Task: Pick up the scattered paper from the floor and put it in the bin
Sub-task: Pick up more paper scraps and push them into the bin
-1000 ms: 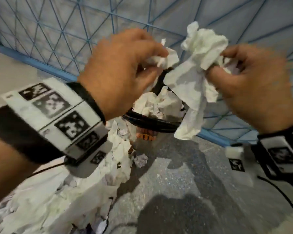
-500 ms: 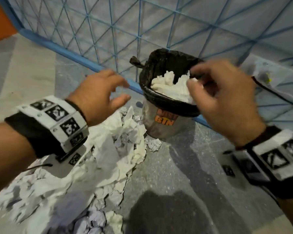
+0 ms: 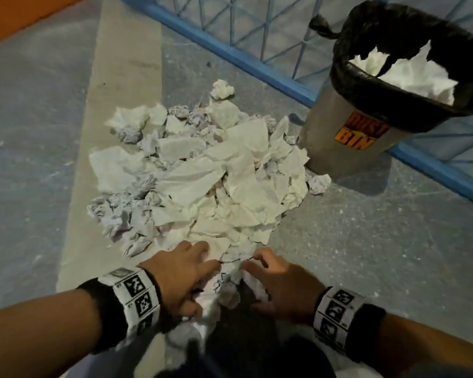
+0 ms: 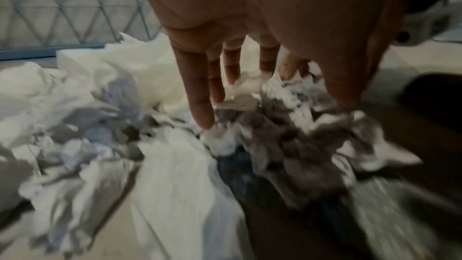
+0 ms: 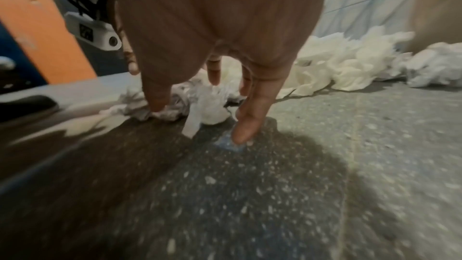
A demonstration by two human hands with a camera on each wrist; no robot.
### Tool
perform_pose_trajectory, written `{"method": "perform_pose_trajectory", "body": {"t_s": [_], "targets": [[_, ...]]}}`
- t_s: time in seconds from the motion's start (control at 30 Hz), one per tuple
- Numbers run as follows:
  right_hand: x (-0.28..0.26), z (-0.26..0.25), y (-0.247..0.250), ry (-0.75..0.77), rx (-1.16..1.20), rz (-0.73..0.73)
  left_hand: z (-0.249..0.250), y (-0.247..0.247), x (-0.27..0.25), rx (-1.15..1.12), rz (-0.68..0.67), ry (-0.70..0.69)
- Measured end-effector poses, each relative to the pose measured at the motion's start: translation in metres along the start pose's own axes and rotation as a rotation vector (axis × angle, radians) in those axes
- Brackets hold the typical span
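Note:
A wide pile of crumpled white paper (image 3: 202, 173) lies on the grey floor, left of the bin. The grey bin (image 3: 347, 148) with a black liner stands at the upper right, holding white paper (image 3: 410, 75). Both hands are down at the pile's near edge. My left hand (image 3: 200, 268) reaches into the paper with fairly straight fingers (image 4: 200, 96). My right hand (image 3: 257, 266) comes in from the right, its fingers (image 5: 250, 116) pointing down; the thumb touches a small crumpled wad (image 5: 210, 110) and one fingertip meets the floor. A clump of paper (image 3: 228, 290) sits between the hands. Neither hand grips anything.
A blue lattice fence (image 3: 230, 36) runs behind the pile and the bin. An orange wall (image 3: 25, 17) shows at the top left. A loose paper ball (image 3: 318, 184) lies at the bin's foot, another (image 3: 222, 89) at the pile's far end. Bare grey floor (image 3: 366, 268) spreads to the right.
A second ago both hands held tissue over the bin. Half a second ago they hung empty above it. Now both are down at the pile's near edge.

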State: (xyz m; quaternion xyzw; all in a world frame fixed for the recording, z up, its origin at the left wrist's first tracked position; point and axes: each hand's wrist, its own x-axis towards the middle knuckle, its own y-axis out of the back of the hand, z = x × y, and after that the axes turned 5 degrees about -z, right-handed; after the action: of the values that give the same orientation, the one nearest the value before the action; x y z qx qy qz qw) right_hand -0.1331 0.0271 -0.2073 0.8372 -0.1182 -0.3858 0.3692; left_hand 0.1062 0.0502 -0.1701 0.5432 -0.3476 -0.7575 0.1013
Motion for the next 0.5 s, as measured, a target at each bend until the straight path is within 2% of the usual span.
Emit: {"method": "perform_pose_trajectory", "body": {"t_s": [0.07, 0.17, 0.27, 0.43, 0.5], "targets": [[0.010, -0.001, -0.004, 0.003, -0.039, 0.030, 0.006, -0.015, 0.004, 0.012, 0.044, -0.031], [0.024, 0.001, -0.011, 0.016, -0.044, 0.041, 0.018, -0.023, 0.014, -0.074, 0.114, -0.007], [0.030, 0.001, -0.011, 0.006, -0.055, 0.031, 0.028, -0.025, 0.021, -0.112, 0.080, 0.006], [0.014, 0.006, -0.001, -0.043, 0.056, 0.059, 0.032, -0.038, 0.036, 0.077, 0.070, -0.054], [0.011, 0.007, 0.001, -0.057, 0.080, 0.063, 0.036, -0.037, 0.039, 0.127, 0.060, -0.033]]}}
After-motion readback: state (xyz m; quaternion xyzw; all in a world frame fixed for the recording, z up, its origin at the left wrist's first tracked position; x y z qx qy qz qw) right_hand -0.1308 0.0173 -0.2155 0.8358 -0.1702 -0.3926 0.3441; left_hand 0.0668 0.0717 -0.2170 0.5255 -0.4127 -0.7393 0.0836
